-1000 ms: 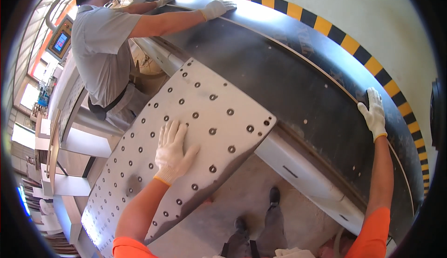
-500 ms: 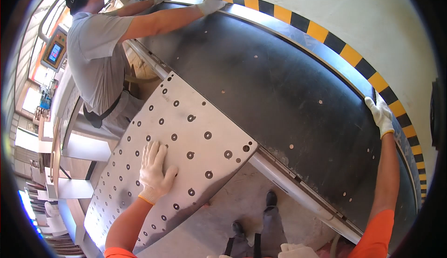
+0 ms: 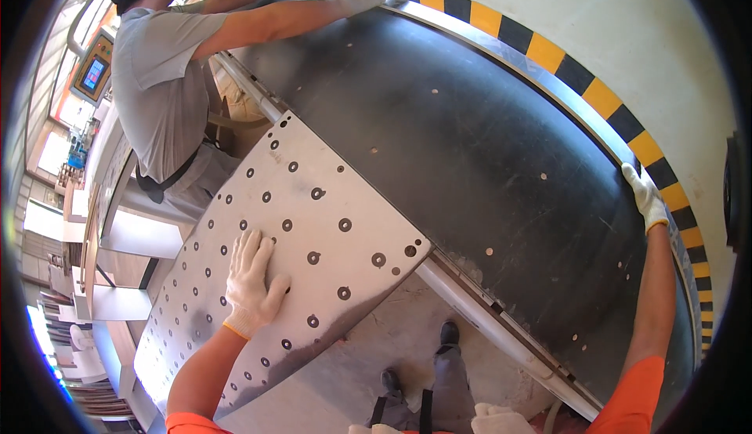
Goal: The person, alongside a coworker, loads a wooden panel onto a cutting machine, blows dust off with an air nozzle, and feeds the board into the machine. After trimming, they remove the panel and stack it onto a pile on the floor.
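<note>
My left hand [image 3: 254, 287], in a pale knit glove, lies flat with fingers stretched on a silvery metal plate [image 3: 313, 230] dotted with round dark-rimmed holes. At the right, my gloved right hand [image 3: 648, 197] reaches over the long dark table surface [image 3: 454, 152] to its far side. Its fingers are extended against the edge of a shiny metal strip [image 3: 540, 80], with thumb and forefinger apart; the undersides of the fingers are hidden. A co-worker's gloved hands [image 3: 362, 1] rest along the same strip at the far left.
Black-and-yellow hazard tape [image 3: 576, 75] curves along a pale machine body [image 3: 627, 34] behind the strip. A co-worker [image 3: 168, 97] stands left, near a control panel [image 3: 94, 74]. A pale rail [image 3: 470, 301] runs along the dark table's near edge. My shoes [image 3: 449, 334] are on the floor below.
The shiny strip shows narrower beside the hazard tape. My right hand stays at its edge, and my left hand remains flat on the plate. The whole view has shifted slightly.
</note>
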